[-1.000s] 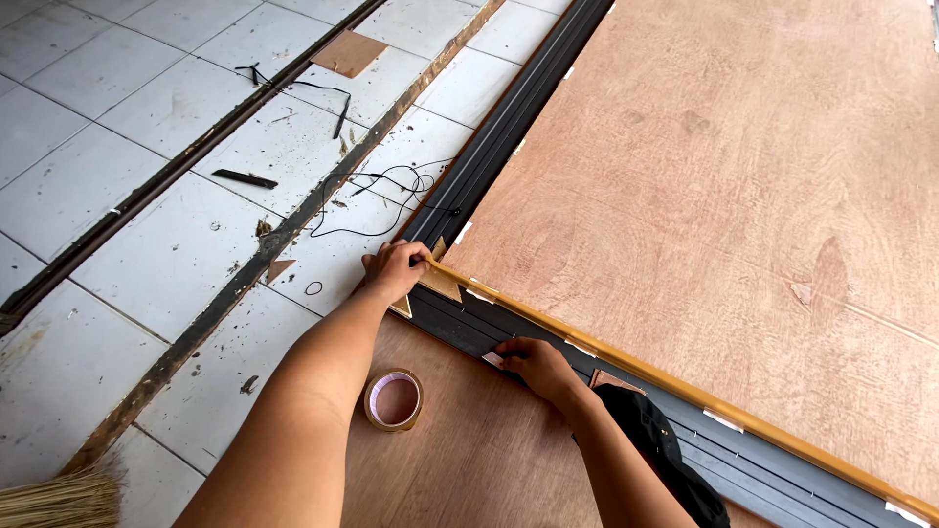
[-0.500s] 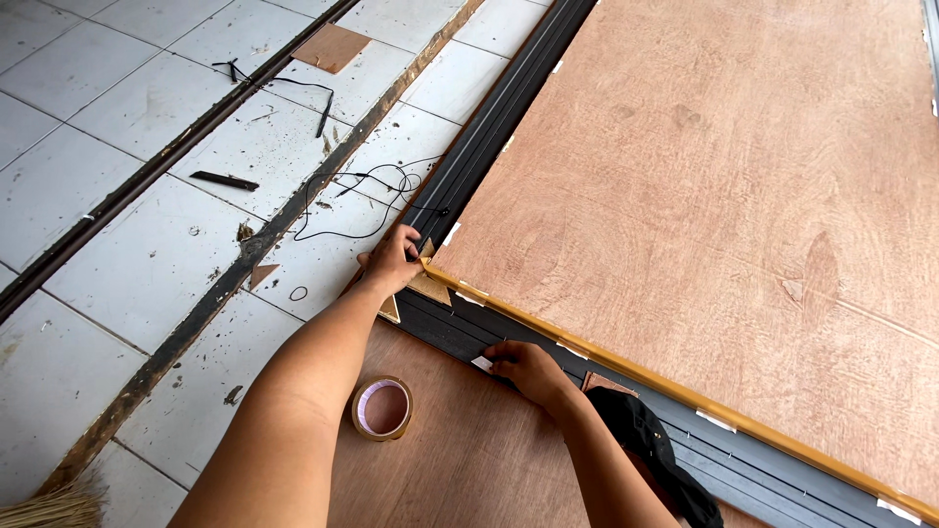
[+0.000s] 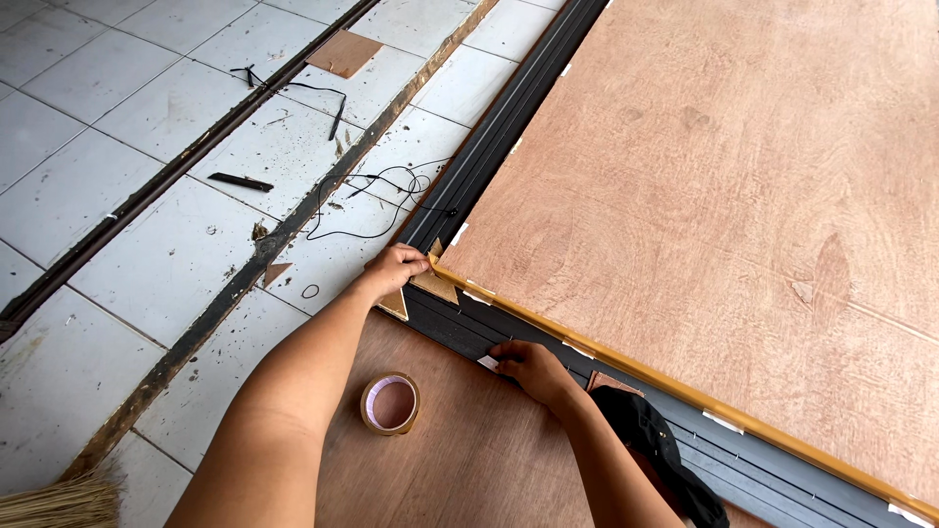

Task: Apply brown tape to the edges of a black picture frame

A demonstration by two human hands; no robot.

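Nearest the camera, a straw broom point(image 3: 54, 501) pokes in at the bottom left corner, and a dark cloth point(image 3: 653, 452) lies by the right forearm. A roll of brown tape point(image 3: 391, 403) sits flat on the lower plywood sheet point(image 3: 469, 460), between the 2 forearms and touching neither.

The right hand point(image 3: 530, 367) rests on the black frame rail point(image 3: 460, 328), fingers curled and pressing a small white tab point(image 3: 487, 363) at the rail's near edge; whether it pinches the tab or only presses it I cannot tell. It sits at much the same spot on the rail as half a second ago.

Farther on, the left hand point(image 3: 396, 269) is closed around the corner of the large plywood panel point(image 3: 724, 215), fingertips pinched on the yellow edge strip point(image 3: 626, 362) where it meets a small triangular wood offcut point(image 3: 430, 286). Compared with a second ago, this grip stays at the same corner.

Beyond the hands, a thin black wire point(image 3: 377, 191) loops over the white tiled floor point(image 3: 147, 186), near a short black stick point(image 3: 240, 182). A square plywood scrap point(image 3: 344, 53) lies farthest off, beside a long dark bar point(image 3: 186, 161). The view has shifted slightly, so less of the broom shows.
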